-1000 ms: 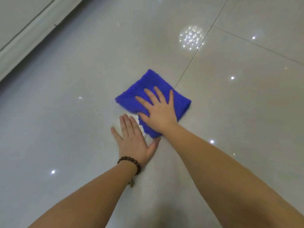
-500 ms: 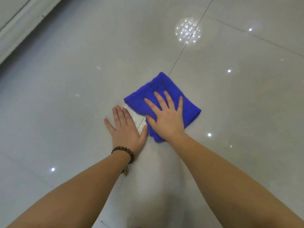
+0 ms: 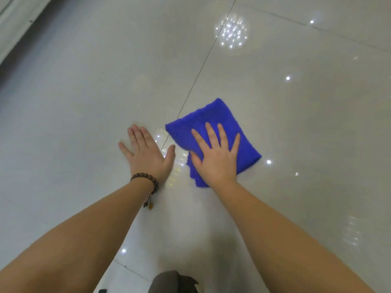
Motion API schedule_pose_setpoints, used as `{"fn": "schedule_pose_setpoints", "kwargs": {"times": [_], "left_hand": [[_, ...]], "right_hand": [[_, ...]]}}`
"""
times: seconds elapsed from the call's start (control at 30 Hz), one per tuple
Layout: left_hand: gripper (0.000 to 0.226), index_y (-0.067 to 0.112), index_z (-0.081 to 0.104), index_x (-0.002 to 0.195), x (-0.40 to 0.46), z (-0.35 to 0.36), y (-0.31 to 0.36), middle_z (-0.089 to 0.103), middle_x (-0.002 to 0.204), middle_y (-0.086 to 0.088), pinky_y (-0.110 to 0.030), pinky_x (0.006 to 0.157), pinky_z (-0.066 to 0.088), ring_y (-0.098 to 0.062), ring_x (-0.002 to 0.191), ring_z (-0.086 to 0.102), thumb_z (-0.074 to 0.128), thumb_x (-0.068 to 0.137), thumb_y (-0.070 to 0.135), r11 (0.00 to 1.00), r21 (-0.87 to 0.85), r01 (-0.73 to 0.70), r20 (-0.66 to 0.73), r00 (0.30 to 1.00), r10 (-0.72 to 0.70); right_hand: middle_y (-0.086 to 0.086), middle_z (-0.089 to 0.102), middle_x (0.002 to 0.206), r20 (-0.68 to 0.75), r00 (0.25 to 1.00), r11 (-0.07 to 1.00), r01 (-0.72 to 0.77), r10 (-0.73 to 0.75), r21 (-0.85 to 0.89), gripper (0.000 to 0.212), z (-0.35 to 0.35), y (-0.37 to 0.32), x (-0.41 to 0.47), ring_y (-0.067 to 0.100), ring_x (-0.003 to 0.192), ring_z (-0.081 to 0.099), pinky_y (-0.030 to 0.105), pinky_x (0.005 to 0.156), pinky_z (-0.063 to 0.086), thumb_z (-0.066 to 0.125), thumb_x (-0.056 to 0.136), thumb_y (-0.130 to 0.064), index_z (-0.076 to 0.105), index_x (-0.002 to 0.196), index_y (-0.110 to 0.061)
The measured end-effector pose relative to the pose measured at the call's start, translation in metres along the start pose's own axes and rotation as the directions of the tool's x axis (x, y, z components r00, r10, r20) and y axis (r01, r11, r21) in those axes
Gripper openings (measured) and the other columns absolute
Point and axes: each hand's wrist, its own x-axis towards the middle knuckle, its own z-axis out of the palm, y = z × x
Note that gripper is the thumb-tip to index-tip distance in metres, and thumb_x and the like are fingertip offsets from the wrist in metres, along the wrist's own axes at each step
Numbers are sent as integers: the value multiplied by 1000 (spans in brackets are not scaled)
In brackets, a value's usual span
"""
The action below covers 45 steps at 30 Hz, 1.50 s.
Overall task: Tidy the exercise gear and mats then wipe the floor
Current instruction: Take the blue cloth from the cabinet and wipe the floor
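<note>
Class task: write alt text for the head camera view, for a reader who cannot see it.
A person's right hand presses a folded blue cloth flat on a glossy pale tiled floor. The left hand, a beaded bracelet at its wrist, rests flat on the floor beside the cloth, not touching it.

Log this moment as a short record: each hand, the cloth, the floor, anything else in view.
left hand: flat on the floor, fingers straight, apart from the cloth
right hand: spread flat, pressing on the cloth
cloth: blue, folded, lying on the floor just right of a tile joint
floor: glossy pale tiles with light reflections
bracelet: brown beads on the left wrist
</note>
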Motion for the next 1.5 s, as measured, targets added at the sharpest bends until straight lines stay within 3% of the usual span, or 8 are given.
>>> {"fn": "schedule_pose_setpoints", "kwargs": {"times": [0.13, 0.3, 0.53, 0.83, 1.13, 1.2, 1.4, 1.5], "left_hand": [[94, -4, -1, 150, -8, -6, 6, -4, 159, -21, -60, 115, -6, -28, 147, -13, 18, 86, 62, 1000, -11, 9, -36, 999, -9], [88, -3, 1, 150, -24, -12, 86, -4, 159, -21, -51, 118, -8, -30, 148, -11, 20, 88, 56, 958, -121, -261, -85, 964, 251], [80, -6, 14, 149, -43, 10, 235, 10, 157, -27, -56, 118, 4, -38, 147, 3, 24, 93, 52, 743, -120, -659, -140, 752, 644], [103, 2, -9, 150, -74, 27, 300, -13, 159, -18, -70, 107, -4, -31, 146, -19, 3, 83, 78, 631, 125, -766, 146, 643, 752], [97, 1, 6, 152, -77, 27, 302, 0, 160, -18, -70, 109, 2, -30, 148, -6, 14, 87, 72, 638, 158, -754, 147, 657, 740], [99, 2, 0, 152, -78, 26, 302, -4, 160, -17, -68, 110, 1, -30, 148, -10, 8, 86, 74, 633, 175, -754, 162, 656, 737], [99, 1, 0, 152, -79, 28, 304, -4, 160, -17, -68, 111, -1, -29, 148, -12, 9, 86, 75, 638, 204, -743, 154, 667, 729], [99, 1, 0, 152, -80, 28, 305, -3, 160, -18, -68, 111, -1, -29, 148, -10, 11, 86, 74, 637, 203, -744, 157, 667, 729]], "right_hand": [[-2, 35, 152, -72, 963, 965, -262, 259, -25, 58, -12, 133, -21, 25, 142, 26, 62, 112, 12, 32, 87, -59, 37, 142, -41], [-1, 22, 158, -81, 603, 608, -782, 794, 138, 58, -24, 184, -36, 25, 146, 13, 66, 111, 5, 35, 90, -57, 30, 146, -40], [-2, 37, 151, -114, 933, 939, -344, 341, -8, 55, -15, 218, -87, 25, 140, 31, 60, 113, 13, 39, 88, -55, 39, 141, -41], [-3, 16, 159, 0, 52, 51, -975, 999, 218, 59, -44, 369, -203, 22, 146, 8, 62, 112, 2, 35, 93, -56, 27, 148, -37], [-4, 39, 149, -90, 889, 893, -447, 450, 45, 56, -32, 286, -90, 25, 140, 30, 62, 112, 9, 37, 85, -58, 43, 138, -41], [-4, 40, 149, -96, 822, 827, -562, 562, 27, 58, -34, 344, -130, 25, 140, 32, 66, 109, 10, 38, 82, -59, 43, 138, -42], [-7, 6, 160, 90, 78, 65, -989, 993, 132, 69, -65, 459, -230, 22, 147, -1, 67, 109, 2, 29, 88, -70, 15, 149, -40], [-4, 13, 159, -17, 267, 267, -955, 964, 128, 68, -51, 408, -169, 25, 147, 4, 66, 111, 1, 33, 87, -66, 22, 148, -40]]}}
